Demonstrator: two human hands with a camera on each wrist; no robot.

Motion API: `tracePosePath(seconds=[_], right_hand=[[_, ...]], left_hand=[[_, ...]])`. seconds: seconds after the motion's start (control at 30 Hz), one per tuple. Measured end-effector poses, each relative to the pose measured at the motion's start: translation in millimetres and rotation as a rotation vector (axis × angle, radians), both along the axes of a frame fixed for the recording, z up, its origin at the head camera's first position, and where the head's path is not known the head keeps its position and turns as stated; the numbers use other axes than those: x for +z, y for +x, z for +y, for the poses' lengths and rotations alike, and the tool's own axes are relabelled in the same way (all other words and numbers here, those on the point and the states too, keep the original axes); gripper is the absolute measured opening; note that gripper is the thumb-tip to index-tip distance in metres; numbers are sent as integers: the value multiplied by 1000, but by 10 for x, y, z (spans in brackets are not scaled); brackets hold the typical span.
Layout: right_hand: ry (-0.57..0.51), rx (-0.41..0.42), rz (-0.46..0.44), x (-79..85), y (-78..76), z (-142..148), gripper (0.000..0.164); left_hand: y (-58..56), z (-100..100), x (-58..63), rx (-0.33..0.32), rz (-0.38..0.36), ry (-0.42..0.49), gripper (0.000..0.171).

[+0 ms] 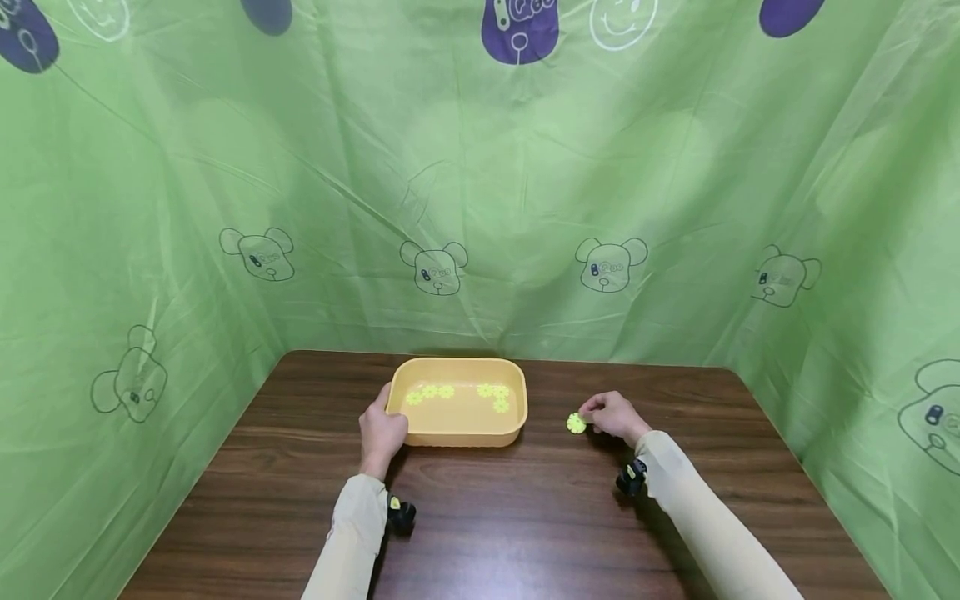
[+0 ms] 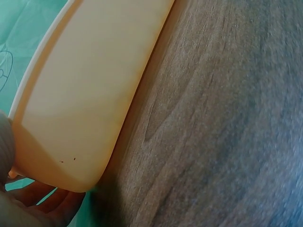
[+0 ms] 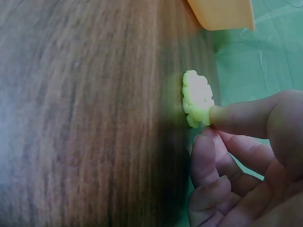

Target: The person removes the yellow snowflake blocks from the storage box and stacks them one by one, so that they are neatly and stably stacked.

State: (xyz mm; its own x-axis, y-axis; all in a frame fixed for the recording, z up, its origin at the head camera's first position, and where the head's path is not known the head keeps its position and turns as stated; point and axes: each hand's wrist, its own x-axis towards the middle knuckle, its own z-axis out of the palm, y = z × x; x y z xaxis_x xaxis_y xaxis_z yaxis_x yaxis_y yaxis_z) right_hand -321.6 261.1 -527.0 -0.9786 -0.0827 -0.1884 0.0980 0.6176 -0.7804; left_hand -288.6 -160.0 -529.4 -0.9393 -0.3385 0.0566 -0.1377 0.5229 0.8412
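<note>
A shallow orange-yellow plastic basin (image 1: 457, 437) sits toward the back of the table. Several yellow-green flower-shaped pieces (image 1: 446, 392) lie on its floor, in one group at the left and another at the right. My left hand (image 1: 381, 429) grips the basin's left end, thumb at the rim and fingers under the outside in the left wrist view. To the right of the basin, my right hand (image 1: 611, 415) pinches a flower-shaped piece (image 3: 196, 97) by its edge between thumb and fingertips. That piece is held just above or at the tabletop; I cannot tell whether it touches.
The dark wood-grain table (image 1: 510, 517) has its back edge against a green curtain (image 1: 510, 317) printed with bear heads, which also hangs at both sides. Small black cameras (image 1: 401, 515) are strapped at both wrists, over pale sleeves.
</note>
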Motion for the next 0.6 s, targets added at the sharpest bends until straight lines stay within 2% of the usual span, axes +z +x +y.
tracePosePath(seconds=[0.33,0.47,0.6], right_hand=[[65,0,30,-7,22,-18,13],[184,46,78,48,41,-49,20],[331,101,122,91,72,-85,37]], left_hand=[[3,2,8,12,-1,10,72],[-3,-3,3,5,-4,11,72],[-3,0,0,2,-6,13,73]])
